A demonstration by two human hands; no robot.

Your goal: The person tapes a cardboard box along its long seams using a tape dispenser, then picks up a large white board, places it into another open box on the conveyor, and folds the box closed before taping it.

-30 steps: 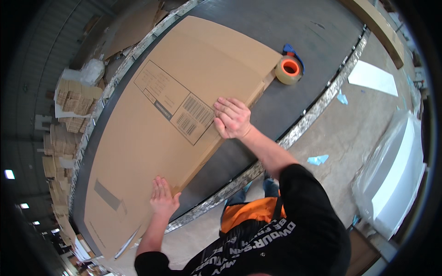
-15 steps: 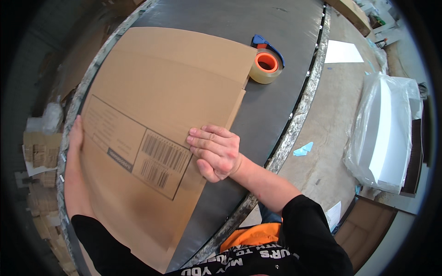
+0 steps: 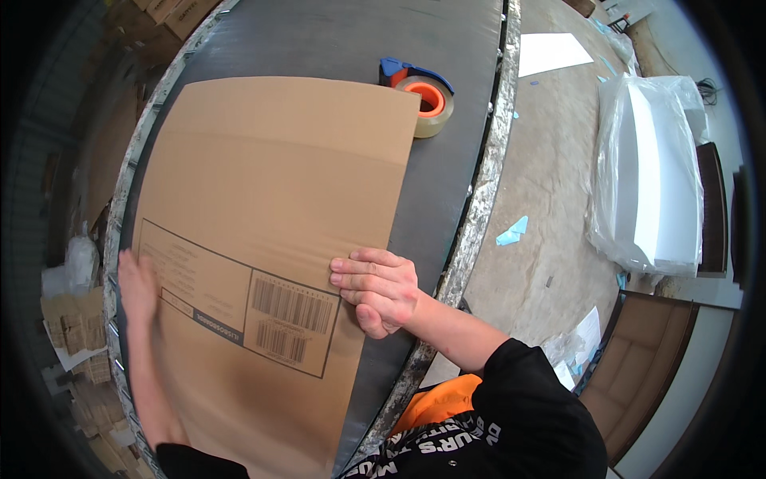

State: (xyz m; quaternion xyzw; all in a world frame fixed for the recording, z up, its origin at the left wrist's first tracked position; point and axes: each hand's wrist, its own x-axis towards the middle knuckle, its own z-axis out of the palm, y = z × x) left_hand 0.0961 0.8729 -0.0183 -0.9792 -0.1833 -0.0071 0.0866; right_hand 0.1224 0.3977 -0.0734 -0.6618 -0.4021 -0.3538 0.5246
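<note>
A large brown cardboard box lies lengthwise on a dark conveyor belt. A framed label with barcodes is printed across its upper face. My right hand grips the right edge, its fingers bent together over the top and its thumb tucked beside them. At the left edge, my left hand rests along the side with its fingers stretched out, slightly blurred. A tape dispenser with a blue and orange frame and a clear roll touches the box's far right corner.
Worn metal rails border the belt on both sides. On the floor to the right stand a plastic-wrapped white panel and a brown padded piece. Stacked cardboard is at the left, with cartons at the far left.
The box looks more upright in the view, and the lower layer that stuck out at its right edge no longer shows. My left hand has slid nearer along its side.
</note>
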